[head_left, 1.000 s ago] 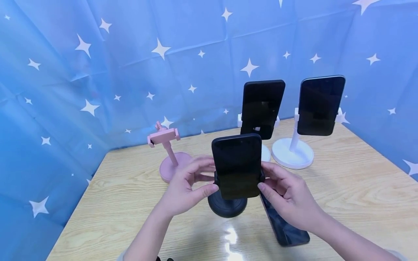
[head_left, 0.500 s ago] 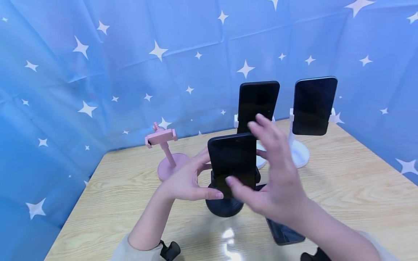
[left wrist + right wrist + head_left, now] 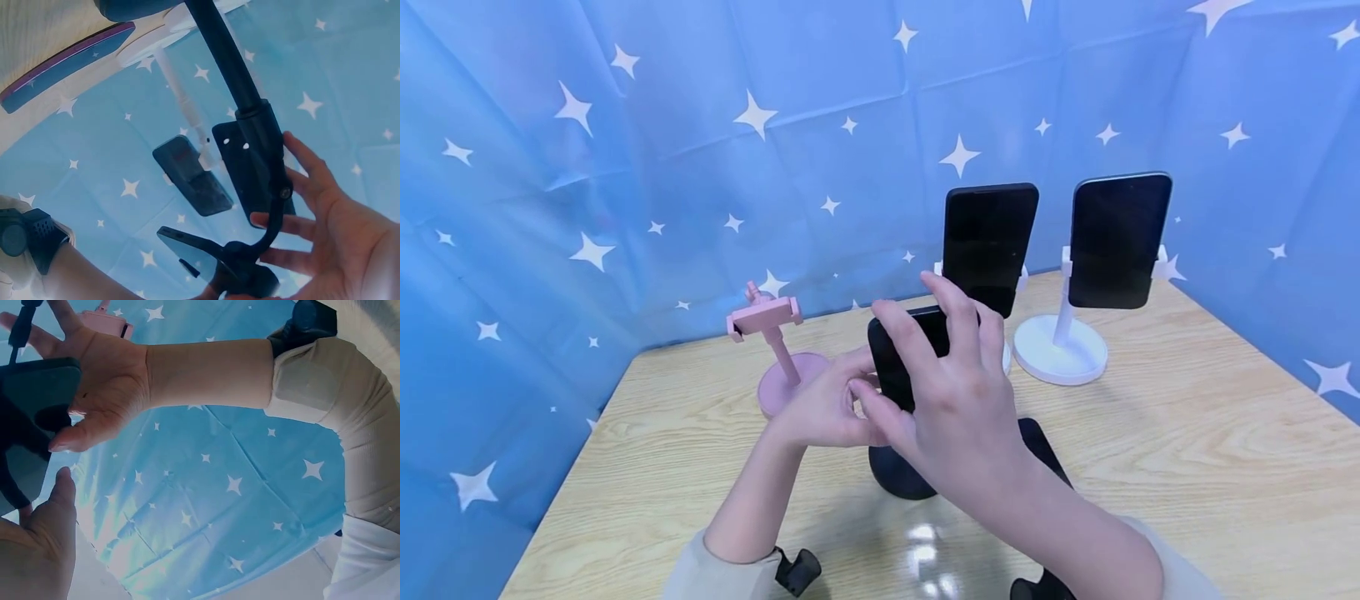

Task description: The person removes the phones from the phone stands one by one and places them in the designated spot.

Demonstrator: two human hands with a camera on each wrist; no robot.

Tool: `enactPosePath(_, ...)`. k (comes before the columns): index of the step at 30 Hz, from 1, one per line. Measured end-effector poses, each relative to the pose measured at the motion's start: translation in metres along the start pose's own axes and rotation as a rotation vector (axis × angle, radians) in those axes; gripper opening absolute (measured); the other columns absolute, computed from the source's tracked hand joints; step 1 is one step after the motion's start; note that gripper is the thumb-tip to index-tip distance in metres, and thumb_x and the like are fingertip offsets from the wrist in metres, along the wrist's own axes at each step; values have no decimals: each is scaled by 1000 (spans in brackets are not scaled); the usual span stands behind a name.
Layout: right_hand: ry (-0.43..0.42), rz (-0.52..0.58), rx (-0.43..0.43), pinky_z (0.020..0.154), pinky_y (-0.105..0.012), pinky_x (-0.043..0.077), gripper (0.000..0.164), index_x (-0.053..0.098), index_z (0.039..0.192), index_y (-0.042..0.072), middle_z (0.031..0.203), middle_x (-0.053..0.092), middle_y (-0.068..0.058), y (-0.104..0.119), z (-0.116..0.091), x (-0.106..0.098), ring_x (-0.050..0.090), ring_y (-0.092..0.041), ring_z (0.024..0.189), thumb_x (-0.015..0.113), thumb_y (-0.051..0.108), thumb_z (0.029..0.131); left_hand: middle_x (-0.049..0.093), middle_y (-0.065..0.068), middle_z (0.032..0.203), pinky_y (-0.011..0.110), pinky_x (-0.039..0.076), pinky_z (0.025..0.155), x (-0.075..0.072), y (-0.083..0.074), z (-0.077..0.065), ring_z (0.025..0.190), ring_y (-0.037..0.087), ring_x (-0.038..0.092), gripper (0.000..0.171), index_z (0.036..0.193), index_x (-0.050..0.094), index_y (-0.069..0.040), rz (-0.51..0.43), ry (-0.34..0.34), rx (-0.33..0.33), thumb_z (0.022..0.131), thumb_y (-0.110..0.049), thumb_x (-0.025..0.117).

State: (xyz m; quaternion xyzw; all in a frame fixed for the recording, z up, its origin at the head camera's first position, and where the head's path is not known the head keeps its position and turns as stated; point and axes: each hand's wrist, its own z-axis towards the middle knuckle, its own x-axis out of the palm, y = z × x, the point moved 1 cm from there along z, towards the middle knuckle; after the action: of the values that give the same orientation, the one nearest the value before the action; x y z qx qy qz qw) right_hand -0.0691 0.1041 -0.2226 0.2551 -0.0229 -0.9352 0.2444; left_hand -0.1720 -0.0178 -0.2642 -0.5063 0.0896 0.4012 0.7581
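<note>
A black phone sits in the holder of a black phone stand, partly covered by my right hand. That hand reaches across the screen with fingers spread, fingertips near the top edge and thumb at the left edge. My left hand holds the stand from the left, its thumb at the phone's edge. In the left wrist view, its fingers lie along the stand's black neck. The right wrist view shows the phone between both hands, a left thumb at its side.
Behind stand two phones, one and another, in white stands. A pink stand with a phone-less holder is at the back left. Another dark phone lies flat on the wooden table, under my right forearm. A blue star-patterned cloth hangs behind.
My right hand has left the holder's right side and swung up and left over the phone's screen. My left hand stays at the left side, its thumb shifting slightly.
</note>
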Motion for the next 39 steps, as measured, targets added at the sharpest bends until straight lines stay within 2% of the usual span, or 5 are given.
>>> enactPosePath(3, -24, -43, -17, 78, -49, 34, 56, 51, 111, 7, 118, 44, -26, -3, 1, 5, 40, -40, 115, 80, 27, 68, 55, 5, 85, 27, 46, 68, 1, 2, 1, 76, 15, 51, 40, 100, 56, -5, 5, -30, -12, 63, 2, 67)
enactPosePath(8, -60, -108, -20, 63, -43, 35, 54, 50, 109, 8, 114, 46, -26, -5, 1, 10, 43, -43, 100, 78, 25, 67, 54, 4, 80, 27, 44, 64, 3, 7, 2, 73, 15, 49, 39, 96, 56, -8, -41, -50, 2, 60, 4, 66)
enactPosePath(15, -111, -96, -3, 50, -41, 39, 49, 54, 107, 9, 106, 47, -24, -6, 2, 10, 41, -42, 85, 75, 17, 63, 59, 10, 86, 31, 48, 73, 3, 9, 3, 83, 17, 52, 29, 91, 61, 0, -118, -20, 0, 63, 4, 68)
enactPosePath(27, -112, -61, -33, 54, -40, 35, 42, 53, 105, 7, 103, 46, -25, -4, 6, 8, 42, -42, 89, 69, 13, 66, 58, 12, 83, 31, 48, 72, 0, 10, 3, 81, 17, 51, 21, 83, 59, 0, -148, 13, -3, 64, 4, 67)
enactPosePath(39, -86, -37, -27, 56, -39, 33, 46, 54, 105, 7, 104, 46, -23, -5, 6, 6, 41, -40, 86, 72, 11, 63, 58, 10, 79, 30, 48, 70, -2, 10, 6, 77, 17, 52, 19, 78, 59, -2, -139, 23, -5, 63, 3, 71)
